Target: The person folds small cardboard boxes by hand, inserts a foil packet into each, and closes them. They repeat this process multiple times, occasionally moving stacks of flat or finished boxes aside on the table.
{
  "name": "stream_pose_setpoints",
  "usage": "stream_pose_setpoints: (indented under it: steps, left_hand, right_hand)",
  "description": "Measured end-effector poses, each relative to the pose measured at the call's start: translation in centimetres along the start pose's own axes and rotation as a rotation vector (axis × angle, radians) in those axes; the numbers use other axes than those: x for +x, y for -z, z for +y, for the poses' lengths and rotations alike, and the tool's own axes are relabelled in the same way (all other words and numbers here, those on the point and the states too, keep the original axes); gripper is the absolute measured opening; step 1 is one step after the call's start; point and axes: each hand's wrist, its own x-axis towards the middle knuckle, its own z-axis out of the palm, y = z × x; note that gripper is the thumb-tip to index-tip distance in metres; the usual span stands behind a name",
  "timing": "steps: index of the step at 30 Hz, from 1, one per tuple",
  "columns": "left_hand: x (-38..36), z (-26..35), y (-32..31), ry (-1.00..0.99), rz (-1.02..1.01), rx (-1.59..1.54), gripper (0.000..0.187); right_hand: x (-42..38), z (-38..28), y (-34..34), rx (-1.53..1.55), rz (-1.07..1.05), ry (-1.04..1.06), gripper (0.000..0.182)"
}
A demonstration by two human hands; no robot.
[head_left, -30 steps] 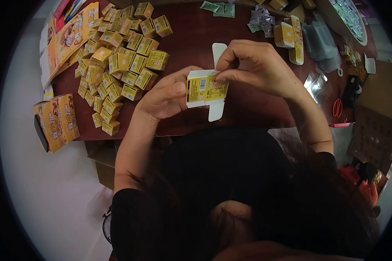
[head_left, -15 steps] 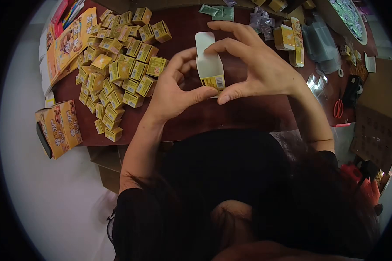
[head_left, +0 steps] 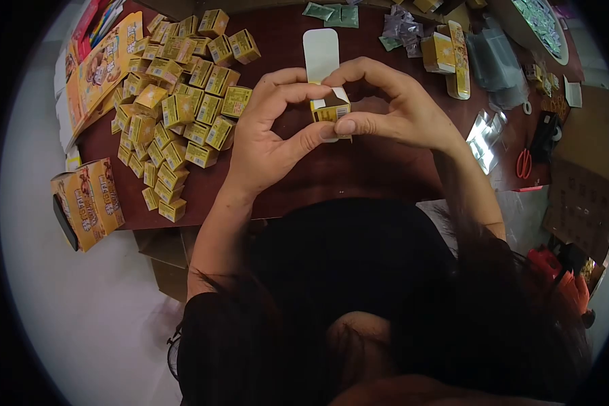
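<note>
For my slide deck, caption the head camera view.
Left hand and right hand hold an open yellow box, white flap unfolded, near piled yellow boxes.

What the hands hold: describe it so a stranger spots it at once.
Over the dark red table, the left hand and right hand meet. Between them is a small yellow carton; unlike the piled cartons, its long white flap sticks out.

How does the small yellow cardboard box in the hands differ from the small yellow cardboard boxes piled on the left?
The held box has a long white cardboard flap sticking out and an open end; the piled boxes look closed.
The held box is between the left hand and right hand; the piled boxes lie on the dark red table.
Both have yellow printed sides.
</note>
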Motion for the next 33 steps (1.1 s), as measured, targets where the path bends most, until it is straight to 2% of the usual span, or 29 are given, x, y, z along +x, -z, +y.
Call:
stream_pose_setpoints:
  steps: [2, 3, 5, 6, 8, 12, 15, 17, 21, 23, 27, 29, 33]
  left_hand:
    - [-0.3, 0.1, -0.8, 0.203, 0.082, -0.428, 0.043]
    - [-0.2, 0.4, -0.9, 0.202, 0.083, -0.428, 0.043]
    - [0.3, 1.1, -0.8, 0.313, 0.094, -0.616, 0.045]
    - [0.5, 1.2, -0.8, 0.312, 0.096, -0.615, 0.045]
    - [0.8, 1.3, -0.7, 0.355, 0.156, -0.663, 0.049]
    - [0.8, 1.3, -0.5, 0.382, 0.165, -0.693, 0.052]
    - [0.7, 1.0, -0.6, 0.417, 0.118, -0.669, 0.052]
    - [0.6, 0.9, -0.6, 0.419, 0.115, -0.612, 0.053]
    - [0.9, 1.2, -0.4, 0.430, 0.114, -0.582, 0.052]
    - [1.1, 1.1, -0.4, 0.410, 0.143, -0.627, 0.051]
    - [1.4, 0.9, -0.3, 0.393, 0.138, -0.659, 0.048]
    - [1.5, 0.9, -0.2, 0.443, 0.121, -0.692, 0.047]
    - [1.5, 0.6, -0.5, 0.432, 0.126, -0.698, 0.046]
  right_hand:
    - [0.0, 0.8, 0.2, -0.025, 0.030, 0.096, 0.049]
    - [0.0, 0.7, 0.1, -0.025, 0.029, 0.096, 0.049]
    - [0.3, 0.6, -0.4, -0.034, 0.154, 0.184, 0.041]
    - [0.5, 0.6, -0.8, -0.035, 0.152, 0.185, 0.041]
    - [0.6, 0.8, -1.6, 0.239, 0.250, 0.177, 0.029]
    - [1.0, 0.2, -0.9, 0.199, 0.204, 0.220, 0.020]
    - [1.3, -1.1, -0.4, 0.063, 0.123, 0.109, 0.020]
    - [1.4, -2.3, -0.9, 0.200, 0.164, -0.148, 0.019]
    - [2.2, -2.2, -0.8, 0.192, 0.215, -0.240, 0.018]
    - [2.2, -1.1, -0.6, 0.134, 0.186, -0.036, 0.014]
    - [1.7, -0.7, -0.2, 0.080, 0.161, 0.062, 0.011]
    - [1.7, -0.4, 0.1, -0.140, 0.142, 0.209, 0.011]
    - [1.7, 0.5, 0.2, -0.149, 0.143, 0.220, 0.013]
